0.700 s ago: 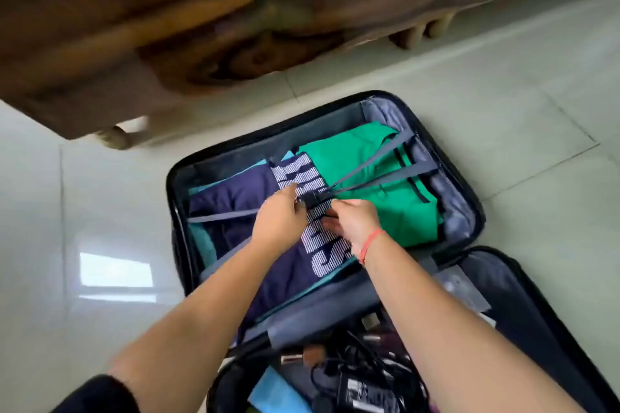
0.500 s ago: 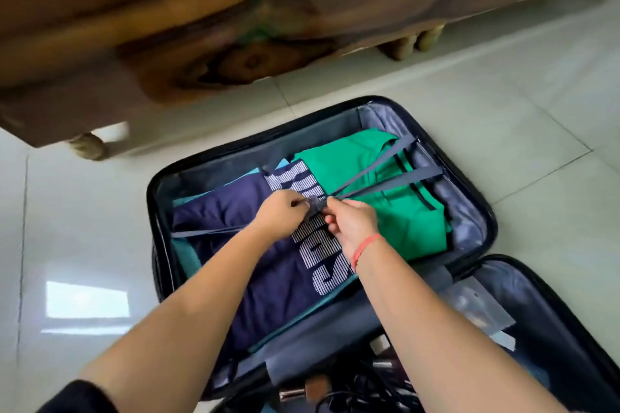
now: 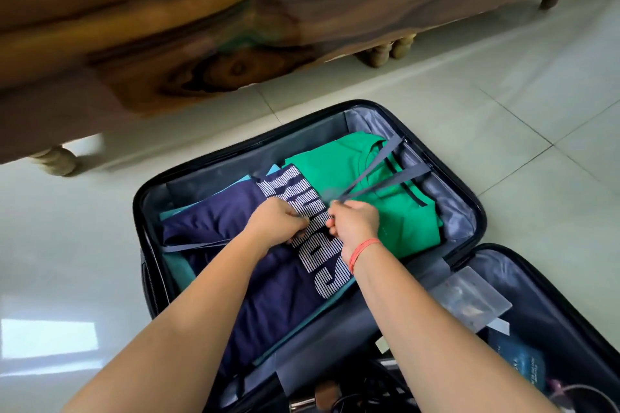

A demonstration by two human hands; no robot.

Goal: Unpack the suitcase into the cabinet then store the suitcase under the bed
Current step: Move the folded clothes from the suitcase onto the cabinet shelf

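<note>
An open black suitcase (image 3: 476,208) lies on the tiled floor. Its far half holds a folded navy shirt (image 3: 214,214) with white striped lettering and a folded green shirt (image 3: 409,221). Grey packing straps (image 3: 385,174) cross the clothes. My left hand (image 3: 278,223) grips the left strap end over the navy shirt. My right hand (image 3: 354,221), with a red band at the wrist, pinches the right strap end, and the two ends are apart. The near half (image 3: 543,295) holds cables, a clear pouch and small items.
A carved wooden bed frame (image 3: 235,43) with turned legs (image 3: 57,159) spans the top, a gap showing beneath it. Pale floor tiles (image 3: 503,84) surround the suitcase on the left and right.
The buckle that joined the straps has come apart, and my hands have drawn away from each other, each keeping a strap end. The view has shifted so the suitcase sits lower right.
</note>
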